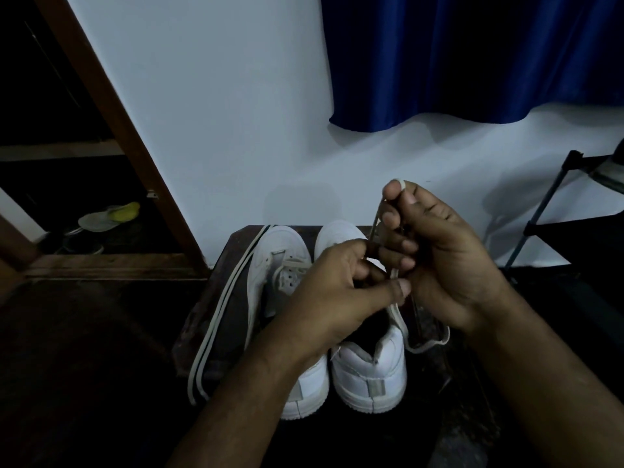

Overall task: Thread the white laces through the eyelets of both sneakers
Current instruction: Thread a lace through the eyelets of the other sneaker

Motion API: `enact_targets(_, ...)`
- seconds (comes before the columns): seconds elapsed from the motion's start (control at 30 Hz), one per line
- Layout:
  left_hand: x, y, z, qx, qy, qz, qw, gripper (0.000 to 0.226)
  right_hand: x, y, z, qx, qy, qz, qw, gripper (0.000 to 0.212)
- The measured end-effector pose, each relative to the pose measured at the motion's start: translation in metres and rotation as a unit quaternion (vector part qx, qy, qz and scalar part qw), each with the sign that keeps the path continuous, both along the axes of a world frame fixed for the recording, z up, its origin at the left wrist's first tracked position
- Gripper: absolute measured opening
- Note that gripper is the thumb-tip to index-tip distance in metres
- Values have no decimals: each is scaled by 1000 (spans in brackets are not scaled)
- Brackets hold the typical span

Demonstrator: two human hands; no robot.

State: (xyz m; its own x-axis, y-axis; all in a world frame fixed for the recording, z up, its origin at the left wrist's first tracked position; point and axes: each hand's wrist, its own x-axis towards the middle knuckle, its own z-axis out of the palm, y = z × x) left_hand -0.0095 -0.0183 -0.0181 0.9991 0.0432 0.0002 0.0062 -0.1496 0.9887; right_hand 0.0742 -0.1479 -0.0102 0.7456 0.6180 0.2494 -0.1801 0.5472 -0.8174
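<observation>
Two white sneakers stand side by side on a small dark table point(202, 319), toes toward the wall. The left sneaker point(280, 265) has a lace through its lowest eyelets, and that lace's two long ends point(216, 319) trail off the table's left edge. Over the right sneaker point(368, 373), my right hand point(435, 261) holds a white lace point(427, 344) pulled up, pinching it between thumb and forefinger; the rest loops down past the shoe's right side. My left hand point(337, 292) pinches the same lace just above the shoe's eyelet area, which the hands hide.
A white wall rises behind the table, with a blue curtain point(472, 62) hanging above. A wooden door frame point(111, 136) stands at left, with a plate and a yellow object point(108, 217) on the floor beyond it. A black metal rack point(553, 211) stands at right.
</observation>
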Motion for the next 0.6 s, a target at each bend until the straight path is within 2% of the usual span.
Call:
enact_targets(0.07,-1,5,4,-7,-11,15,1000,16,1,-1,0,-61,-33,-49,996,23)
enact_targets(0.13,-2,13,9,-8,-39,54,998,18,2,-4,-2,-170,-104,-161,967,27)
enact_targets(0.2,-2,23,12,-24,-80,102,991,18,8,-8,-7,-292,-224,-276,888,35)
enact_targets(0.23,0,28,12,-47,-100,127,986,17,11,-11,-12,-366,-296,-311,826,41)
enact_targets(0.3,2,36,10,-82,-126,170,974,14,18,-14,-20,-505,-381,-316,707,49)
enact_targets(0.33,2,38,8,-83,-130,183,971,13,20,-14,-24,-542,-393,-298,680,48)
enact_targets(0.43,2,38,4,-42,-113,174,977,12,22,-4,-35,-529,-409,-269,694,40)
enact_targets(0.5,1,35,2,4,-100,158,982,11,18,4,-38,-507,-434,-305,680,41)
enact_targets(0.53,1,33,1,35,-98,150,983,9,15,7,-38,-487,-437,-321,685,42)
enact_targets(0.6,2,32,-2,77,-96,130,984,6,4,12,-31,-426,-432,-310,732,37)
